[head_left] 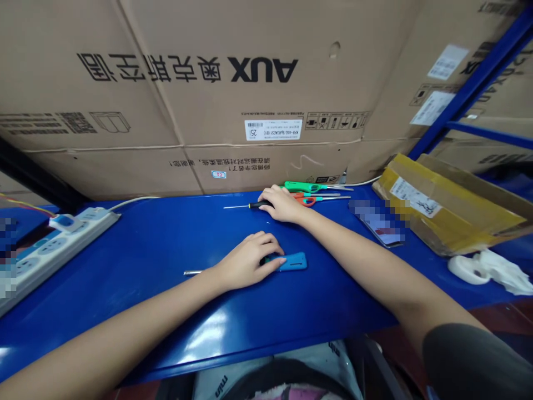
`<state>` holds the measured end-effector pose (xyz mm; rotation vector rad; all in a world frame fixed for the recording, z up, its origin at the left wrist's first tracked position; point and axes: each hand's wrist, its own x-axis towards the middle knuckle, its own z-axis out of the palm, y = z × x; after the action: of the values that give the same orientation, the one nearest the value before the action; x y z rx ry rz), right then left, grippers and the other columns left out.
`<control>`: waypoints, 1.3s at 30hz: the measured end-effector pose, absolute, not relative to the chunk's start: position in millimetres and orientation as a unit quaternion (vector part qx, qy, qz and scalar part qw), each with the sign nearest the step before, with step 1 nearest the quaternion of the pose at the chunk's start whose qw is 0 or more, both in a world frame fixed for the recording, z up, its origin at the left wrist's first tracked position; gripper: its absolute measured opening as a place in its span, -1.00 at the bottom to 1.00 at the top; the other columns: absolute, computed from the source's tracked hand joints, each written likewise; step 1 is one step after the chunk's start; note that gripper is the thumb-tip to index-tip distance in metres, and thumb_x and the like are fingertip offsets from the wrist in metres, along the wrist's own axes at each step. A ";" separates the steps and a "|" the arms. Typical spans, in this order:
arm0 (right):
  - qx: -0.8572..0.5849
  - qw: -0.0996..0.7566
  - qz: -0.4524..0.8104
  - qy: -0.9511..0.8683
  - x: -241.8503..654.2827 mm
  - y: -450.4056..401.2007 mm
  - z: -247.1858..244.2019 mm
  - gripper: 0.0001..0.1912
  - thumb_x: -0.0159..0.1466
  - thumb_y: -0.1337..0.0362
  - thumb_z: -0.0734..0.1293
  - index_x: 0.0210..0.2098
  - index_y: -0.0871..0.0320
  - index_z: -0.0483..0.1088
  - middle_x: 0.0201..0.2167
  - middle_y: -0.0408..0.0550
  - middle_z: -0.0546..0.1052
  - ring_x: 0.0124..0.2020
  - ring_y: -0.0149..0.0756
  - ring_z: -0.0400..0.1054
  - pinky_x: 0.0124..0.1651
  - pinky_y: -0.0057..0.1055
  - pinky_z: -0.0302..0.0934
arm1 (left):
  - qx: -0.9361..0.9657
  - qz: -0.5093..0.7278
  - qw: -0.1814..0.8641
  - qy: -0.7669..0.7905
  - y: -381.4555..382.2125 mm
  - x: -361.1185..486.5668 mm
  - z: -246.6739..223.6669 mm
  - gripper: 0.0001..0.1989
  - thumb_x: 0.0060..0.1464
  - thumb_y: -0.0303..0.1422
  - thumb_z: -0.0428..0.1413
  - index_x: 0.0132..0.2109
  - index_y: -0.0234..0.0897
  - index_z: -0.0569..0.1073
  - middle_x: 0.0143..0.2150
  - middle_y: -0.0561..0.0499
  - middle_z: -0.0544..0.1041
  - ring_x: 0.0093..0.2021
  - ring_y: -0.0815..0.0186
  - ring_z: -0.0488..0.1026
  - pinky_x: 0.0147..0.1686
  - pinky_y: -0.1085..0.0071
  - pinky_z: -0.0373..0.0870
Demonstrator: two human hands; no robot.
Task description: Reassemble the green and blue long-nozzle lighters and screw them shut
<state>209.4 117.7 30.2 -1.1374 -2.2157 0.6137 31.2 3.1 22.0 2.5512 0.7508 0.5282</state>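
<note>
My left hand point(250, 261) is closed around a long-reach lighter point(296, 261) lying over the blue tabletop. Its blue handle shows to the right of my fingers, and its metal tip pokes out left beyond my wrist; the middle is hidden. Farther back, my right hand point(283, 203) grips a screwdriver point(255, 206) by its black handle with a yellow ring. The thin shaft points left. Just behind and right of that hand lie a green lighter point(297, 186) and orange-red lighters point(308, 201), their metal barrels pointing right.
A large cardboard box point(208, 111) stands along the back of the blue table point(166, 233). On the left is a white power strip point(62, 250) with plugs. To the right are a phone point(381, 225), an opened yellow-taped carton point(449, 208) and a white tape roll point(468, 269).
</note>
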 end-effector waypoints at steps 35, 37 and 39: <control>-0.440 0.507 0.592 -0.447 268.0 22.8 73.9 -0.58 0.07 -0.03 0.48 -0.31 0.13 0.34 -0.46 -0.21 0.39 -0.57 -0.50 0.18 -0.57 -0.49 -0.03 | 0.498 0.409 0.628 0.436 24.8 28.9 35.9 -0.84 0.14 -0.38 0.31 -0.16 -0.37 0.57 -0.30 -0.07 0.60 -0.37 0.43 0.54 -0.26 0.49 0.55; -0.441 0.494 0.593 -0.458 260.7 18.5 72.0 -0.58 0.09 -0.05 0.47 -0.32 0.14 0.36 -0.46 -0.19 0.39 -0.58 -0.49 0.17 -0.57 -0.48 -0.03 | 0.442 0.423 0.660 0.436 9.9 28.4 43.7 -0.86 0.13 -0.47 0.30 -0.13 -0.38 0.59 -0.34 -0.06 0.59 -0.41 0.46 0.53 -0.31 0.56 0.54; -0.454 0.491 0.575 -0.472 254.7 18.2 63.8 -0.58 0.08 -0.06 0.48 -0.34 0.15 0.39 -0.48 -0.20 0.39 -0.58 -0.49 0.17 -0.57 -0.49 -0.02 | 0.392 0.435 0.684 0.436 -0.5 28.3 49.7 -0.85 0.15 -0.53 0.26 -0.10 -0.40 0.61 -0.37 -0.05 0.58 -0.43 0.49 0.52 -0.34 0.62 0.53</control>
<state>254.7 18.2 63.8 -1.1035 -1.1452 1.3958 28.3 -0.5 49.7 0.8787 0.9763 0.9744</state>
